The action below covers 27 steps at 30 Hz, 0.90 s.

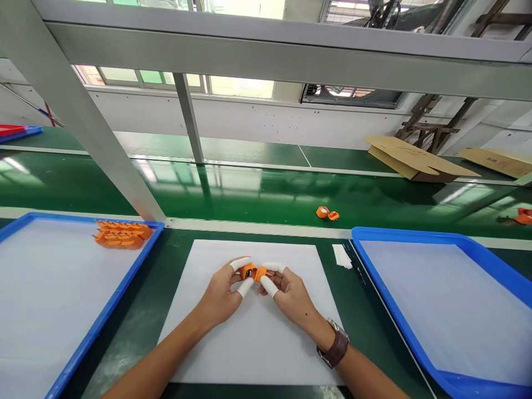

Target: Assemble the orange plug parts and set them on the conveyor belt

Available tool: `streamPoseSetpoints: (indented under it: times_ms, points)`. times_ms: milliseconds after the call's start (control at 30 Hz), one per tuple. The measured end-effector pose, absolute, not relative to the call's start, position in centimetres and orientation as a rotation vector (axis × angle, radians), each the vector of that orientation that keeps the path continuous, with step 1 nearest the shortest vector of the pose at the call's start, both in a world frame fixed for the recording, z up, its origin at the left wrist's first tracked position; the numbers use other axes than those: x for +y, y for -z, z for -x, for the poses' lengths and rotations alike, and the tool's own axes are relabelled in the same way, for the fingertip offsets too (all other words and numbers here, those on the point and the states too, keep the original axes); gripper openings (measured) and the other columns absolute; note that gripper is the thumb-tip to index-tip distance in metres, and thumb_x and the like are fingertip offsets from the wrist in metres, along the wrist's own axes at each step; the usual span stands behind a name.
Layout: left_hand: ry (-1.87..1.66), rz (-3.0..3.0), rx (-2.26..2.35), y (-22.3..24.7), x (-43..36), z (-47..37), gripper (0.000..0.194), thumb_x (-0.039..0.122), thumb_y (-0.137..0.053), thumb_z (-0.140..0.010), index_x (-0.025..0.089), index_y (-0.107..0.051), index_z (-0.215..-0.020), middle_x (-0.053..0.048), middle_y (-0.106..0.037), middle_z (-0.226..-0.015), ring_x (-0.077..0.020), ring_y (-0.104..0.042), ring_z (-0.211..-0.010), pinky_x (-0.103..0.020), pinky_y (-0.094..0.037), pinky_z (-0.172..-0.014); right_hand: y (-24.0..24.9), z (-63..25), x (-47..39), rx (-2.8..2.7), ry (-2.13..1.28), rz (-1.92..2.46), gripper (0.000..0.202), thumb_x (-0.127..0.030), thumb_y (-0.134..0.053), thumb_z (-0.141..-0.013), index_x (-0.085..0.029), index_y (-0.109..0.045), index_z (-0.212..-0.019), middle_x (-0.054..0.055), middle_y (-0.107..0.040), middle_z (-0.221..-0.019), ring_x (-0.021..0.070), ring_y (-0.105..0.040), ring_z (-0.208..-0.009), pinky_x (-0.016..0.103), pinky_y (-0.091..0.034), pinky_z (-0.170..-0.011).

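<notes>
Over the white sheet (253, 343), my left hand (220, 291) pinches an orange plastic part (247, 271) with a dark opening, between white-covered thumb and finger. My right hand (293, 293) grips a smaller orange plastic piece (260, 273) in the same way; its fingertips also wear white covers. The two pieces meet or nearly touch between my hands, and I cannot tell whether they are joined. My fingers hide parts of both. A watch (333, 344) with a brown strap is on my right wrist.
A blue-rimmed tray (95, 332) on the left holds several orange parts (120, 234). Another blue-rimmed tray (399, 310) stands right, near a white scrap (341, 256). Orange pieces (327, 213) lie on the green belt (249, 199). A metal frame (266, 52) spans overhead; cardboard (415, 158) lies behind.
</notes>
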<state>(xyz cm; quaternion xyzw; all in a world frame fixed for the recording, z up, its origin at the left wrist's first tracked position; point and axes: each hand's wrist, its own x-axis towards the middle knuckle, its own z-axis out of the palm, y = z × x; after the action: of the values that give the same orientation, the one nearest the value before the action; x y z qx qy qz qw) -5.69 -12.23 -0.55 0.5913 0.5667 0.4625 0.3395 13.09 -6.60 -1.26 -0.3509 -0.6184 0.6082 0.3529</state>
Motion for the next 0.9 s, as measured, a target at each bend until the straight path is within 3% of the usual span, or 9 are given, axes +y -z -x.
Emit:
streamPoseSetpoints:
  times_ms: [100, 267, 333, 500, 900]
  points:
    - [-1.174, -1.690, 1.431, 0.5, -12.4, 5.7, 0.041, 0.022, -0.057, -0.092, 0.028, -0.055, -0.133, -0.006, -0.058, -0.137, -0.0209, -0.064, -0.115, -0.041, -0.061, -0.095, 1.2, -13.3, -6.2, -1.636, -1.396, 0.941, 0.027, -0.031, -0.065, -0.090, -0.019, -0.063, -0.114, 0.007, -0.072, -0.097, 0.0208, -0.072, -0.084, 0.040, -0.062, -0.080]
    - [-1.182, -1.927, 1.577, 1.1, -12.5, 5.5, 0.032, 0.024, -0.064, -0.090, 0.028, -0.059, -0.122, -0.006, -0.065, -0.117, -0.0166, -0.066, -0.083, -0.035, -0.063, -0.073, 0.6, -13.3, -6.8, -1.895, -1.021, 0.837, 0.023, -0.023, -0.061, -0.092, -0.023, -0.064, -0.115, 0.007, -0.068, -0.104, 0.0209, -0.066, -0.090, 0.039, -0.059, -0.080]
    - [-1.175, -1.987, 1.631, 1.5, -12.5, 5.4, 0.030, 0.023, -0.065, -0.089, 0.027, -0.058, -0.119, -0.006, -0.066, -0.111, -0.0167, -0.066, -0.080, -0.033, -0.061, -0.068, 0.6, -13.3, -7.1, -1.952, -0.975, 0.821, 0.024, -0.021, -0.059, -0.093, -0.024, -0.063, -0.116, 0.007, -0.067, -0.104, 0.0209, -0.065, -0.090, 0.038, -0.059, -0.078]
    - [-1.199, -2.074, 1.614, 2.2, -12.4, 5.1, 0.029, 0.014, -0.061, -0.089, 0.025, -0.057, -0.115, -0.006, -0.065, -0.108, -0.0204, -0.068, -0.093, -0.034, -0.061, -0.073, 0.9, -13.3, -7.2, -1.992, -0.972, 0.804, 0.024, -0.018, -0.056, -0.095, -0.025, -0.062, -0.117, 0.006, -0.067, -0.105, 0.0197, -0.064, -0.087, 0.036, -0.058, -0.076]
    - [-1.181, -2.101, 1.699, 2.5, -12.2, 4.7, 0.026, 0.008, -0.058, -0.087, 0.024, -0.054, -0.107, -0.006, -0.064, -0.103, -0.0192, -0.067, -0.086, -0.033, -0.060, -0.067, 0.7, -13.4, -6.6, -2.086, -1.003, 0.754, 0.026, -0.015, -0.053, -0.097, -0.027, -0.059, -0.119, 0.006, -0.065, -0.104, 0.0203, -0.064, -0.087, 0.036, -0.057, -0.075]
